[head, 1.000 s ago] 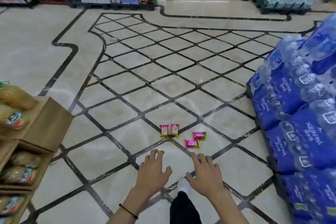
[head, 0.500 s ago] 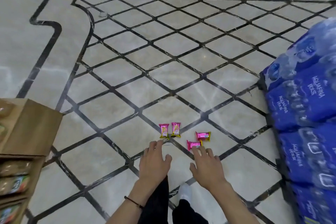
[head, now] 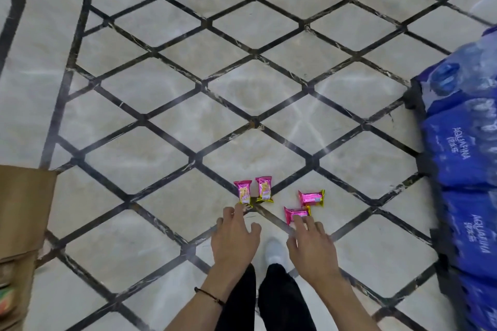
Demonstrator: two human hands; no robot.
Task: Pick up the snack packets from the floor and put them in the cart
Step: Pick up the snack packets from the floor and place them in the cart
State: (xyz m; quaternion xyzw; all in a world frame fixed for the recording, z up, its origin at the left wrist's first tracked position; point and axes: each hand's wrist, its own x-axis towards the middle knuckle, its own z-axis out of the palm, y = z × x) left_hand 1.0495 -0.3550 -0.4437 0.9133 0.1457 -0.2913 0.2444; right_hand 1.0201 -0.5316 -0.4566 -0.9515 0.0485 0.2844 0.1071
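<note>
Packets (head: 264, 188), four in pink foil with gold ends, lie on the floor (head: 161, 142) just ahead of the person's two hands, around a crossing of the dark lines in the pale tiles. Water packs (head: 462, 158) in blue wrap are stacked along the right edge, well apart from the packets. A brown box (head: 24, 209) stands at the left edge, farther off still. A white shoe (head: 274, 250) sits between the wrists, on the near side of the packets (only fingertips overlap them).

The left pair (head: 242, 192) lies side by side, long axes pointing away from the person. The right pair (head: 312, 197) lies crosswise, long axes running left to right, one nearer and slightly left of the other.

The left hand (head: 234, 236) is spread, fingers straight, with a fingertip at the near end of the leftmost packet. The right hand (head: 312, 242) is likewise spread, its forefinger over the nearer crosswise packet. Neither grips anything. Tiled floor runs wide ahead and to both sides of the packets.
</note>
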